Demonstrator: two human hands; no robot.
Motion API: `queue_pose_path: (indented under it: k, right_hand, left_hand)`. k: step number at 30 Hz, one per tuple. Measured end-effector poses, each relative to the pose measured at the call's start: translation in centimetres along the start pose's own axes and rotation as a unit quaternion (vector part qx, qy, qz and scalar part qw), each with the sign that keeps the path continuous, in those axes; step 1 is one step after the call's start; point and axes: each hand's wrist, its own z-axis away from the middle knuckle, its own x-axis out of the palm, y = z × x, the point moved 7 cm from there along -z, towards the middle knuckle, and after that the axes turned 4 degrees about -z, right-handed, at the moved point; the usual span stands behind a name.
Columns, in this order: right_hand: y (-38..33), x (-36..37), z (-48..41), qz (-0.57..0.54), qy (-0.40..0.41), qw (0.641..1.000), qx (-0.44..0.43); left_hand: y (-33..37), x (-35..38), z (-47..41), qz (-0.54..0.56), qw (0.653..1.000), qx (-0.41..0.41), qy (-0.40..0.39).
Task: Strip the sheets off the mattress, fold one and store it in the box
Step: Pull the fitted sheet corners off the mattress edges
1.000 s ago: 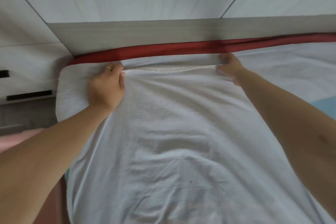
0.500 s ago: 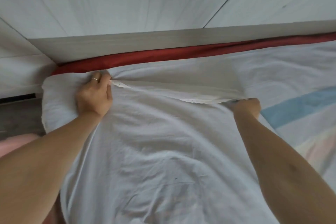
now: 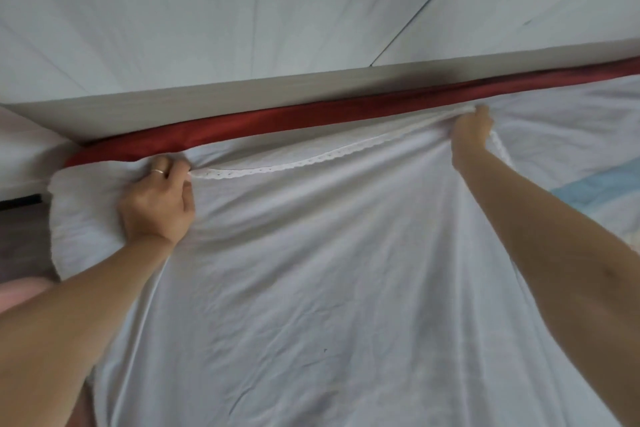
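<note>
Through the head camera I see the left hand [image 3: 157, 199], fingers curled tight on the white sheet [image 3: 311, 270] at the mattress corner. The right hand [image 3: 472, 132] has moved from nearer me back up to the red band [image 3: 277, 120] under the headboard [image 3: 242, 94]. It is bunching the lace hem [image 3: 294, 163] in its closed fingers, whose tips are hidden. The hem sags loose between both hands, so I judge this edge nearly freed. A striped sheet [image 3: 606, 184] shows at right. No box is visible.
</note>
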Motion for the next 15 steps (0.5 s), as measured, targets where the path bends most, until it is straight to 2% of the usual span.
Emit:
queue_pose_path:
  k: [6,11,15]
  right_hand:
    - [-0.5,4.9,-0.3,0.125,-0.144,0.981,-0.020]
    - [-0.5,6.8,2.6,0.096,-0.141,0.971,-0.167]
    - [-1.9,9.2,6.8,0.109,-0.194,0.946,-0.236]
  left_hand:
    - [-0.2,0.2,-0.1,0.002,1.000,-0.003,0.001]
    - [-0.1,-0.1,-0.3,0.014,1.000,-0.004,0.008]
    - [-0.3,-0.1,-0.3,0.015,1.000,-0.007,0.021]
